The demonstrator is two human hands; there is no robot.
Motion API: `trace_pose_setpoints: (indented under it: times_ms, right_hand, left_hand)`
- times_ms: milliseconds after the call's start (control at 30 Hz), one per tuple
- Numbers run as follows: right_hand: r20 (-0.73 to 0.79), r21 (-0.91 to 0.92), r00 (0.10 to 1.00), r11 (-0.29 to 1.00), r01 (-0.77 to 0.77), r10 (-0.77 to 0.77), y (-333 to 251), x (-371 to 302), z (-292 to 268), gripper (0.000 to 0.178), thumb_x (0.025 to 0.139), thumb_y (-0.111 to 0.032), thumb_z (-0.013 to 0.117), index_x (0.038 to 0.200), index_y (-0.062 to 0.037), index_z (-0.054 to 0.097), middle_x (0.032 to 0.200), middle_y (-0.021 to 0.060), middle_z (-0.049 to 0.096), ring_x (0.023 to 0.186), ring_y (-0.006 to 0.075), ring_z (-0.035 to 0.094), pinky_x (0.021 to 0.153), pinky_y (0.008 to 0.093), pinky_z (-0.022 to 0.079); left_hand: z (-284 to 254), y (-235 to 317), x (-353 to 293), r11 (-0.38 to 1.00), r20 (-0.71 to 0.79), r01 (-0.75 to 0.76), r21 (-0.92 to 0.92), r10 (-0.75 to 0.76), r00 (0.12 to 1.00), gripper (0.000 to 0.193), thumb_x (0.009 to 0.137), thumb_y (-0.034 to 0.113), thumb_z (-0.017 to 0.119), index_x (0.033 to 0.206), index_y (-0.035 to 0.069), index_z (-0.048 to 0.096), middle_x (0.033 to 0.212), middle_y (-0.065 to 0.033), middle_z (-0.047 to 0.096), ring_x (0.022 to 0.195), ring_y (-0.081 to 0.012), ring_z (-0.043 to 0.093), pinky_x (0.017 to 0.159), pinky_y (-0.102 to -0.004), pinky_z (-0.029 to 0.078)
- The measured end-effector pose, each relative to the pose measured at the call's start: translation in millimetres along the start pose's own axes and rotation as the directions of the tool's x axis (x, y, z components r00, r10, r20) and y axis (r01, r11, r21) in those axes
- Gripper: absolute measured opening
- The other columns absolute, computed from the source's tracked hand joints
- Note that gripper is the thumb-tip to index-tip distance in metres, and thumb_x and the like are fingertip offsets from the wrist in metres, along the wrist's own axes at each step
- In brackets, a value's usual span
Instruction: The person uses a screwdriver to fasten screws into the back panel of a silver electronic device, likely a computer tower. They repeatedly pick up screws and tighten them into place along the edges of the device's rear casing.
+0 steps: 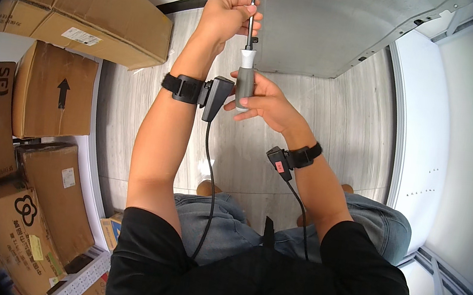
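Note:
A screwdriver (245, 84) with a grey handle, a white collar and a thin metal shaft points away from me, nearly straight up the head view. My right hand (269, 103) grips the handle between thumb and fingers. Near the tip of the shaft, my left hand (223, 19) pinches with thumb and forefinger, its other fingers curled loosely behind. Whether a screw sits at the tip is too small to tell. Just beyond and to the right of the tip is a large grey metal panel (323, 36), with its left edge close to my left fingers.
Cardboard boxes (67, 92) are stacked along the left, and a long carton (111, 9) lies at the far left. A white cabinet side (420, 136) stands on the right. Black cables (212, 174) run from the wrist-strapped devices (217, 98) on both forearms. Wood-look flooring (125, 133) lies below.

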State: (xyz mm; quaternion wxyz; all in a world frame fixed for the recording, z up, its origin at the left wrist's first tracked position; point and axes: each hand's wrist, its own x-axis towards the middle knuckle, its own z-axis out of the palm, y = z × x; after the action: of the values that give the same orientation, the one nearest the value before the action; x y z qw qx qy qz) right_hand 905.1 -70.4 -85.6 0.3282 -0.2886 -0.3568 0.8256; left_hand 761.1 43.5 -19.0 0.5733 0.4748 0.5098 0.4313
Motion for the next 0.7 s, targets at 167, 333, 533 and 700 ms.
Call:
trace_pose_setpoints:
  times_ms: [167, 333, 533, 700]
  right_hand:
    - [-0.214, -0.280, 0.973, 0.960, 0.022, -0.085, 8, 3, 4, 0.045, 0.078, -0.011, 0.072, 0.117, -0.0047, 0.050, 0.096, 0.0058, 0.060, 0.085, 0.0155, 0.062, 0.060, 0.0302, 0.053]
    - [-0.289, -0.382, 0.953, 0.924, -0.023, -0.096, 8, 5, 8, 0.039, 0.074, -0.013, 0.075, 0.105, -0.0058, 0.052, 0.093, 0.0030, 0.058, 0.079, 0.0118, 0.059, 0.055, 0.0280, 0.049]
    - [-0.141, -0.134, 0.986, 0.989, 0.067, -0.086, 7, -2, -3, 0.041, 0.079, -0.017, 0.071, 0.113, -0.0058, 0.051, 0.100, 0.0059, 0.059, 0.085, 0.0149, 0.060, 0.060, 0.0282, 0.050]
    - [0.066, 0.132, 0.994, 0.988, 0.075, -0.084, 10, -3, -12, 0.049, 0.081, -0.014, 0.068, 0.125, -0.0050, 0.048, 0.099, 0.0042, 0.058, 0.088, 0.0147, 0.060, 0.066, 0.0321, 0.055]
  left_hand:
    - [7, 6, -6, 0.998, -0.024, 0.003, 0.064, -0.002, 1.000, 0.024, 0.088, 0.011, 0.064, 0.106, -0.005, 0.058, 0.085, -0.0112, 0.067, 0.065, -0.0166, 0.065, 0.062, -0.0288, 0.056]
    - [11, 4, -8, 0.956, -0.092, -0.048, 0.289, 0.078, 0.993, 0.030, 0.083, 0.011, 0.071, 0.103, -0.006, 0.058, 0.079, -0.0080, 0.064, 0.067, -0.0167, 0.067, 0.058, -0.0283, 0.056]
    - [5, 4, -4, 0.992, -0.034, -0.014, 0.126, 0.018, 0.999, 0.024, 0.086, 0.007, 0.065, 0.105, -0.007, 0.058, 0.080, -0.0088, 0.065, 0.067, -0.0178, 0.067, 0.059, -0.0287, 0.056]
    - [2, 6, -7, 0.999, 0.009, 0.004, 0.037, -0.004, 1.000, 0.020, 0.091, 0.009, 0.059, 0.105, -0.004, 0.059, 0.085, -0.0105, 0.067, 0.070, -0.0183, 0.068, 0.062, -0.0291, 0.056]
